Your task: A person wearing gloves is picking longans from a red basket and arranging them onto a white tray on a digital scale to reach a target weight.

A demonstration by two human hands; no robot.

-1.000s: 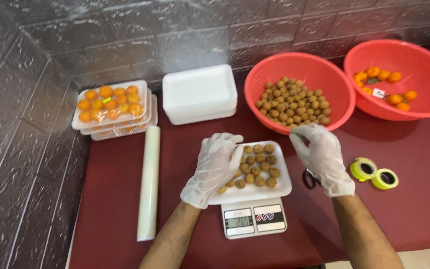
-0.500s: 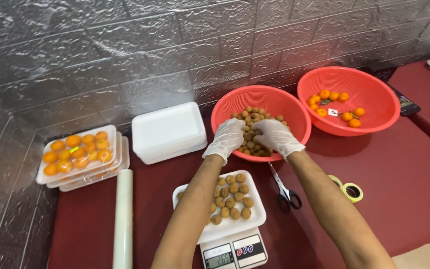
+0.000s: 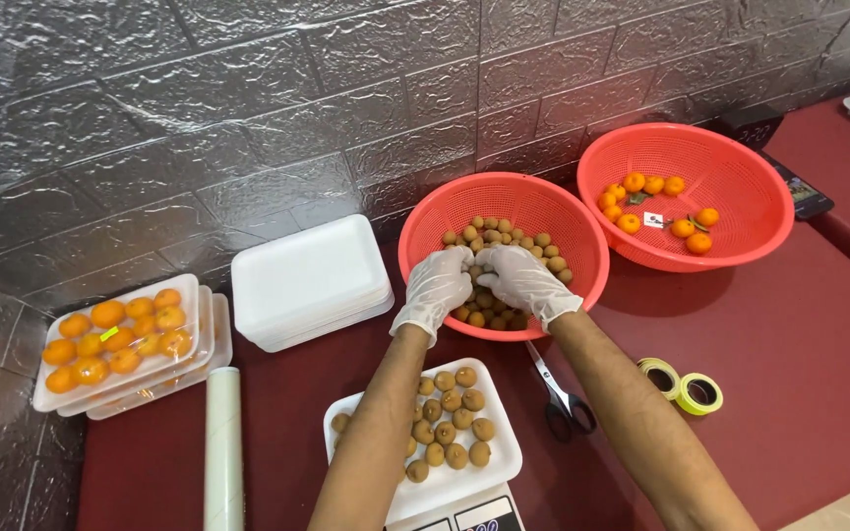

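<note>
Both gloved hands, left (image 3: 435, 288) and right (image 3: 526, 283), dig curled into the brown fruit (image 3: 504, 241) in the near basket (image 3: 425, 231); whether either has closed on any, I cannot tell. A loose scoop could drop fruit past the tray (image 3: 504, 472) onto the scissors (image 3: 558, 393).

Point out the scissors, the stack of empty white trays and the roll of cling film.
scissors (image 3: 565, 411): head view, on the black handles.
stack of empty white trays (image 3: 307, 280): head view, top tray's flat middle.
roll of cling film (image 3: 222, 442): head view, middle of the tube.

Stacked white foam trays (image 3: 309, 283), wrapped orange fruit trays (image 3: 130, 344), scissors (image 3: 561, 398), probably tape rolls (image 3: 681, 383)
</note>
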